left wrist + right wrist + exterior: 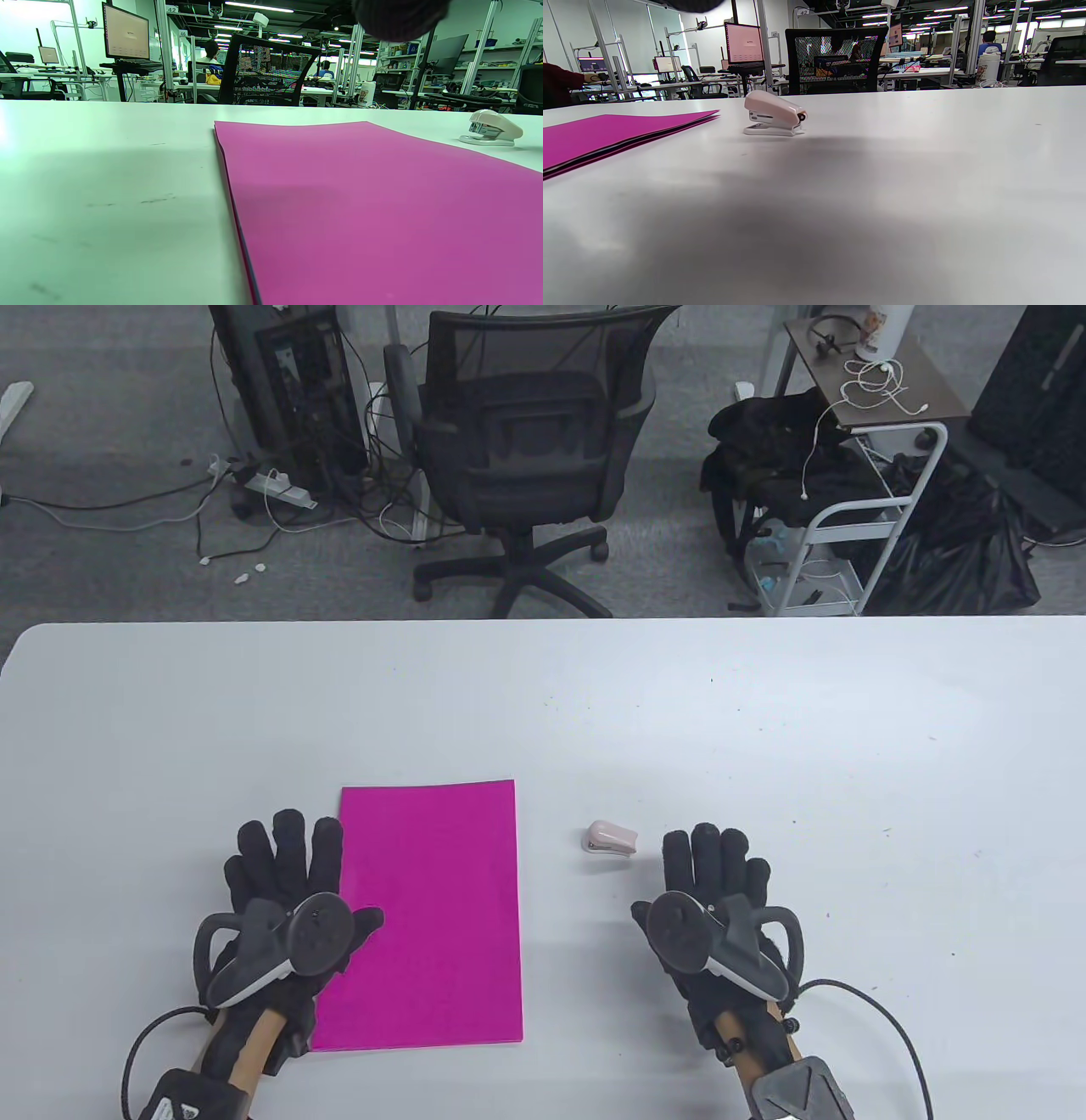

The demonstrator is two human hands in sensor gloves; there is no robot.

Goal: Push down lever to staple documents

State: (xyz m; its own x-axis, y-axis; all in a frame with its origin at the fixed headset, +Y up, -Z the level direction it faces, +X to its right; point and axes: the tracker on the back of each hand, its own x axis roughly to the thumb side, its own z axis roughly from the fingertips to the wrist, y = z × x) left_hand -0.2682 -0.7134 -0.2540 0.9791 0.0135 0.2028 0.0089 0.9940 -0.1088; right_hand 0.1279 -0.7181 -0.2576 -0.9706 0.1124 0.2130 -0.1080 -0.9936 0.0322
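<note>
A stack of magenta sheets (pixel 428 912) lies flat on the white table (pixel 764 729), near the front edge. It also shows in the left wrist view (pixel 373 203) and the right wrist view (pixel 615 133). A small pale pink stapler (pixel 609 838) sits on the table to the right of the sheets, its mouth facing left; it also shows in the left wrist view (pixel 492 127) and the right wrist view (pixel 774 113). My left hand (pixel 284 869) lies flat with fingers spread, just left of the sheets, thumb over their edge. My right hand (pixel 713 869) lies flat, just right of and nearer than the stapler. Both hold nothing.
A black office chair (pixel 517 449) stands beyond the table's far edge. A white cart with dark bags (pixel 848 517) stands at the back right. Cables and a power strip (pixel 280 487) lie on the floor at the back left.
</note>
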